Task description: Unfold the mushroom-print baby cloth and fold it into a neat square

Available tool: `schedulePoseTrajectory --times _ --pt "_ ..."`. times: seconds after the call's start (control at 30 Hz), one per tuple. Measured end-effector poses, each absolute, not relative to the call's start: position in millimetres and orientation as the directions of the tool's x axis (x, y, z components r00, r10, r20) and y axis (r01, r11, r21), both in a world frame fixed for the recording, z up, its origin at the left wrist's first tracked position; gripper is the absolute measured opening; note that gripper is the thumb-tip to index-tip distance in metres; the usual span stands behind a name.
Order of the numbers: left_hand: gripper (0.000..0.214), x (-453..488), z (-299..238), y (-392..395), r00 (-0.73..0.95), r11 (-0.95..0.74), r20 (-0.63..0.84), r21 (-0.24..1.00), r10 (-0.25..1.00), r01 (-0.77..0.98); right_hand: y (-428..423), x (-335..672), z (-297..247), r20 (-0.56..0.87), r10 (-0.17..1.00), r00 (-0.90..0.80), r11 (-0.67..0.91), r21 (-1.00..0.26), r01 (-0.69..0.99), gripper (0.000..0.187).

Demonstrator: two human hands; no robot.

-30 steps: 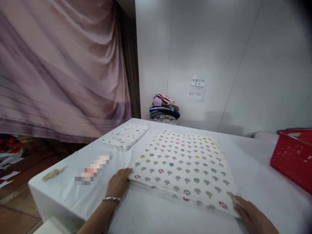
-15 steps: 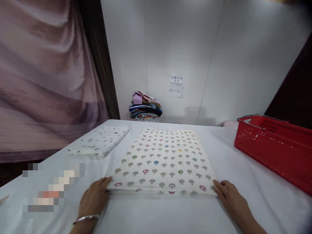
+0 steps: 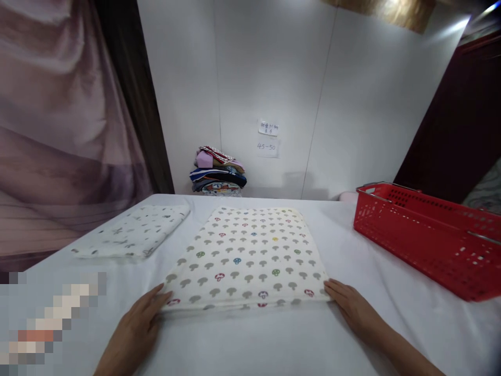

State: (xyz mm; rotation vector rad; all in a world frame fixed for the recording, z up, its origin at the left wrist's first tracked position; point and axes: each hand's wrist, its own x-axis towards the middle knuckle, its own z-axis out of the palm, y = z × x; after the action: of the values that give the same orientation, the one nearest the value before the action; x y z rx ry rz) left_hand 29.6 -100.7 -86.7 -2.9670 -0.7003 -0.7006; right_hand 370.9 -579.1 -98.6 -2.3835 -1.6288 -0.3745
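A folded cream cloth (image 3: 250, 256) printed with grey and coloured mushrooms is spread flat in front of me on the white-covered table. At its near left corner is my left hand (image 3: 136, 326), closed with the fingertips and thumb on the fabric's edge. My right hand (image 3: 352, 305) holds the near right corner, fingers pressed together over the edge and thumb mostly hidden. The layered fold shows along the near side between both hands. A second folded white cloth (image 3: 136, 230) with small dark prints lies to the left, apart from my hands.
A red plastic basket (image 3: 415, 240) with metal handles stands on the right of the table (image 3: 250, 344). Behind the far edge is a stack of folded fabrics (image 3: 219, 175) against the wall. A pink curtain (image 3: 58, 130) hangs at left. A pixelated patch covers the lower left.
My view has turned slightly right, so everything sits further left and more of the basket shows. Both hands stay at the cloth's near corners; my right fingers look flatter.
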Motion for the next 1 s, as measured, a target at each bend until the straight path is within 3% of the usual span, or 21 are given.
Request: schedulePoseTrajectory --times 0.17,0.53,0.8,1.0 --pt "0.053 31.3 -85.9 -98.8 0.835 -0.900 0.363 0.027 0.414 0.435 -573.3 377.4 -94.1 0.258 0.904 0.342 -0.355 0.004 0.935 0.047" --pt "0.055 41.5 -65.5 -102.0 0.863 -0.891 0.248 -0.003 0.439 0.454 -546.7 370.7 -80.3 0.303 0.903 0.303 -0.365 0.173 0.915 0.038" --pt "0.059 53.6 -42.7 -118.9 0.856 -0.863 0.142 -0.019 0.497 0.504 -532.7 365.5 -75.8 0.277 0.883 0.378 -0.435 0.184 0.882 0.034" --pt "0.053 52.6 -49.1 -114.7 0.842 -0.863 0.215 0.006 0.494 0.505 -525.3 371.1 -71.4 0.214 0.855 0.472 -0.501 0.104 0.859 0.035"
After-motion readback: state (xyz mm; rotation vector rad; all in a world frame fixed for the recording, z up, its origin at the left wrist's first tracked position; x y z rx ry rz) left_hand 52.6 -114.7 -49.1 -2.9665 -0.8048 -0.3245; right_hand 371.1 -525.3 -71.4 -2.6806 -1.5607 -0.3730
